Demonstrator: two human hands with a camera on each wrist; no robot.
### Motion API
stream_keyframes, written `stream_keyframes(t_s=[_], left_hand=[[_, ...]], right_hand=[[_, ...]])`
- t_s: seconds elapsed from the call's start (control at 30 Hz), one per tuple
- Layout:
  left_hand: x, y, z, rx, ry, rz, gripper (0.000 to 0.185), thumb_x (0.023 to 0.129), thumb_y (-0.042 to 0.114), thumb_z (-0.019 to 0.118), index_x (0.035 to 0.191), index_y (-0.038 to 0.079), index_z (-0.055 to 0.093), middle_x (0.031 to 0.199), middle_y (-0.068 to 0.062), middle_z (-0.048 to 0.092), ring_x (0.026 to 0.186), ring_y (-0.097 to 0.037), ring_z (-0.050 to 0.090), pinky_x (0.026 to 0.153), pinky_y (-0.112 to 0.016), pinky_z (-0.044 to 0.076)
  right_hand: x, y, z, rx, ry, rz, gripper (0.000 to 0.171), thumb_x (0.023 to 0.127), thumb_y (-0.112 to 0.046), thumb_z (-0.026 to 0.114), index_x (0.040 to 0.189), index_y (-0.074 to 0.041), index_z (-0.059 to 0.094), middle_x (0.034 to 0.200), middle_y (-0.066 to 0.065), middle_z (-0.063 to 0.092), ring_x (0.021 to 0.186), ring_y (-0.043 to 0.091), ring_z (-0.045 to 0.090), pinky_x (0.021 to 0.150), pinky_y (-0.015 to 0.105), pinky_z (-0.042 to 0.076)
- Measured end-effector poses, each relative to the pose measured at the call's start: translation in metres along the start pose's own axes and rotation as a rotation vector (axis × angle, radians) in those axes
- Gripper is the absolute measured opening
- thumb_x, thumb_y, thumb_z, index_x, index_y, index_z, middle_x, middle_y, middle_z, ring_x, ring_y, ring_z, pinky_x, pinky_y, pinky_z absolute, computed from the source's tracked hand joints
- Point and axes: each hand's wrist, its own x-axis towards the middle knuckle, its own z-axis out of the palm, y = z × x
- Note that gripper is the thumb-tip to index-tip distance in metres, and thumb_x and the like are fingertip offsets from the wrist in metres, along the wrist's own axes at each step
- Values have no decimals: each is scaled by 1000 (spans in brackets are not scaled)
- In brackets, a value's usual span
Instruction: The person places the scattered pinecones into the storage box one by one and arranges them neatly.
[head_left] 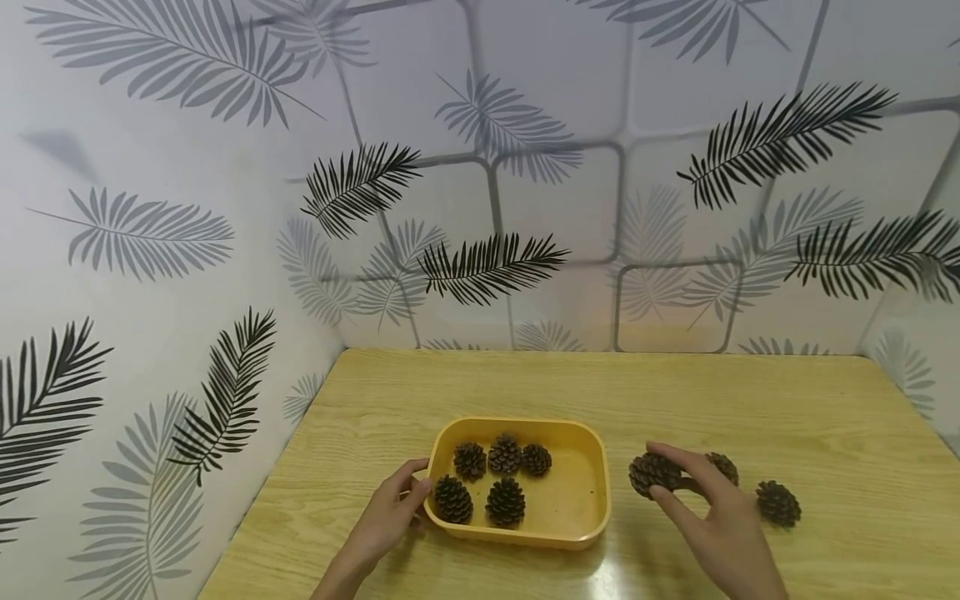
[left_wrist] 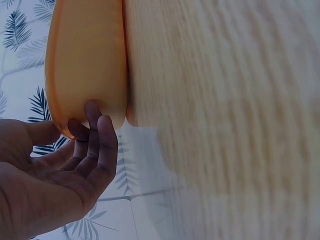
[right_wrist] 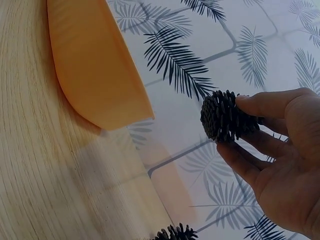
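Note:
In the head view, a yellow plastic tub (head_left: 517,540) stands on the table with several brown pine cones (head_left: 506,502) inside, mostly toward its left half. My left hand (head_left: 386,512) grips the tub's left end, thumb at the rim and fingers against the outer wall (left_wrist: 85,65). To the right of the tub, my right hand (head_left: 716,517) holds a pine cone (head_left: 651,475) between thumb and fingers; the right wrist view shows this pine cone (right_wrist: 222,117) raised off the table.
Two more pine cones lie on the wooden table (head_left: 847,433) at the right: one (head_left: 723,468) partly behind my right hand, another (head_left: 778,503) just past it. A wall (head_left: 555,200) with leaf-patterned covering rises behind the table and along its left side.

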Motion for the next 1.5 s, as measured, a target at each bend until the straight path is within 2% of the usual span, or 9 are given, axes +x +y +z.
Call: stream_keyframes(t_s=[0.27,0.47,0.7,0.9,1.2,1.33,1.5], left_hand=[[0,0,-1,3,-2,1,49,112,23,51,154,-1,43,96,-11,58,79,-28,67,67,-43,62],[0,0,-1,2,-2,1,49,112,23,51,154,-1,43,96,-11,58,80,-28,67,67,-44,62],[0,0,-1,4,2,2,49,112,24,51,154,-1,43,96,-10,57,80,-27,67,68,-43,62],[-1,2,0,0,1,-2,49,112,24,51,154,0,44,95,-10,57,79,-26,67,67,-42,62],[-1,3,-1,1,-2,-4,49,112,25,52,154,0,44,96,-10,57,80,-26,67,68,-42,62],[-1,3,0,-1,-4,-5,49,112,26,52,154,1,45,96,-11,57,79,-26,67,68,-42,62],[0,1,0,4,-1,-5,49,112,25,52,154,1,44,97,-11,57,78,-26,66,67,-43,62]], right_hand=[[2,-7,4,-11,-29,11,48,98,-13,75,143,-23,63,136,-3,66,123,-10,49,97,7,41],[3,-9,6,-9,-35,0,50,97,-11,75,143,-25,63,136,-3,66,123,-9,51,96,6,41],[5,-11,11,-15,-61,13,48,98,-14,75,143,-29,62,136,-5,66,123,-6,52,97,11,45],[7,-13,14,-18,-78,11,48,99,-16,74,143,-30,62,137,-6,65,124,-2,53,98,10,44],[5,-15,31,40,-116,-39,52,96,-9,76,143,-28,62,138,-6,65,126,10,59,98,25,54],[6,-20,37,50,-131,-49,54,95,-9,77,142,-29,62,137,-5,65,126,23,61,96,42,57],[7,-23,40,59,-143,-44,55,94,-7,77,142,-28,62,137,-6,65,126,23,61,96,47,57]])
